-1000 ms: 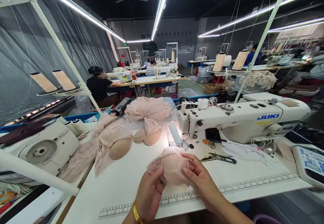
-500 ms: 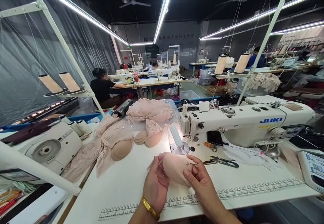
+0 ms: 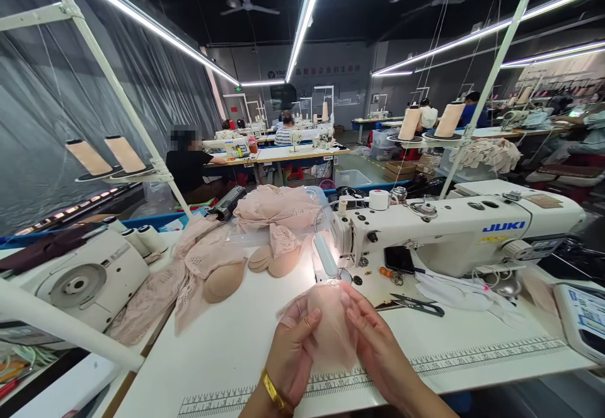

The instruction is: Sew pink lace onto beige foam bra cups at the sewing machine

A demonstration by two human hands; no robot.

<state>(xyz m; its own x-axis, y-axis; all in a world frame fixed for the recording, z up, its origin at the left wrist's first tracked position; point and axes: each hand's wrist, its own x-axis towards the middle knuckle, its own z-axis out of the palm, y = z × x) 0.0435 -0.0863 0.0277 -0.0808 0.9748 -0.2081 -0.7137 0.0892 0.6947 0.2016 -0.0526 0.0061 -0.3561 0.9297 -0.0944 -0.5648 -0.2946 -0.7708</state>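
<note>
Between my two hands is a pale pink bra cup (image 3: pixel 329 323) covered in thin fabric, held up just in front of the sewing machine's needle area. My left hand (image 3: pixel 292 348), with a gold bracelet at the wrist, grips its left side, thumb on the front. On the right edge, my right hand (image 3: pixel 373 342) pinches the fabric with thumb and fingers. The white sewing machine (image 3: pixel 454 229) stands right behind, its small lamp lighting the cup's top. Left of it lie beige foam cups (image 3: pixel 225 280) and a pile of pink lace pieces (image 3: pixel 278 205).
Thread snips (image 3: pixel 418 304) and a black phone (image 3: pixel 398 259) lie under the machine arm, near white cloth (image 3: pixel 454 289). A printed ruler (image 3: pixel 486 348) runs along the table's front edge. Thread stands (image 3: pixel 501 58) rise on both sides. A person in black (image 3: pixel 186 159) sits ahead left.
The cup has been turned more upright, its fabric now hanging down. My left thumb has come onto its front, and my right fingers have shifted up along its right edge.
</note>
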